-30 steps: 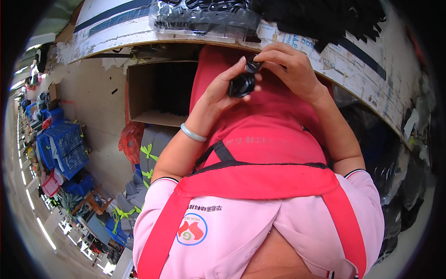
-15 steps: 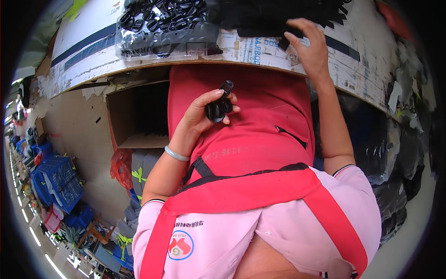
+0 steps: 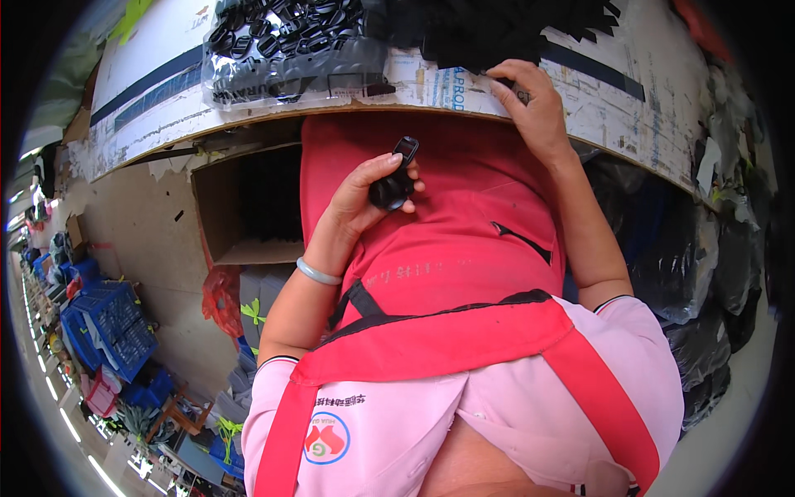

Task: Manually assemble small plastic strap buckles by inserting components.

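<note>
worktable (image 3: 613, 128), pale and scuffed, spans the top of the view; its edge overhangs the lap of the red apron (image 3: 464, 211). cardboard box (image 3: 263, 251) sits below the edge, to the left, its near side facing the apron; contents too dark to tell.

on the tabletop: black pile (image 3: 497, 37) of what look like cut strips, and just left of it a clear bag (image 3: 281, 89), with loose black buckles (image 3: 269, 44) showing. both lie near the front edge, presumably for short reaches from where the wearer is.

left hand (image 3: 360, 197): above the apron, fingers curled, palm filled with a dark cluster (image 3: 387, 192), likely several more buckles kept as a stock. one black buckle (image 3: 406, 149) stands up past the thumb tip, its looped end bare, probably gripped low so that end stays clear.

right hand (image 3: 538, 103): over the table edge, at the pile's near margin. thumb and fingers brought close, narrow, pinching a small dark piece (image 3: 517, 94); kind cannot be told.
</note>
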### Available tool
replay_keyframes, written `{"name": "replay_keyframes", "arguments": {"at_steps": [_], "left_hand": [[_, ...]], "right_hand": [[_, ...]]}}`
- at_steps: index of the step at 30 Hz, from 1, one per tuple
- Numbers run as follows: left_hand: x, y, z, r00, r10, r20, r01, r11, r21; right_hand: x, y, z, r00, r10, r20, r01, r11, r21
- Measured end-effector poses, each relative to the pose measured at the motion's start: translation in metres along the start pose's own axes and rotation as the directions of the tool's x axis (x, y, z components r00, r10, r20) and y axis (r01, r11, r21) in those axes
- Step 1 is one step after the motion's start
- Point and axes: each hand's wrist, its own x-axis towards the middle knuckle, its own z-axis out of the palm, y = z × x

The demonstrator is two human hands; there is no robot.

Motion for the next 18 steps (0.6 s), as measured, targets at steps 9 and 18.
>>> {"name": "replay_keyframes", "arguments": {"at_steps": [9, 18], "left_hand": [[0.007, 0.011, 0.016, 0.999, 0.032, 0.008, -0.032, 0.998, 0.056], [-0.01, 0.016, 0.025, 0.97, 0.189, -0.15, -0.149, 0.959, 0.24]], "right_hand": [[0.045, -0.011, 0.024, 0.965, -0.254, -0.057, 0.24, 0.952, -0.19], [0.042, -0.055, 0.015, 0.986, -0.14, -0.085, 0.155, 0.967, 0.2]]}}
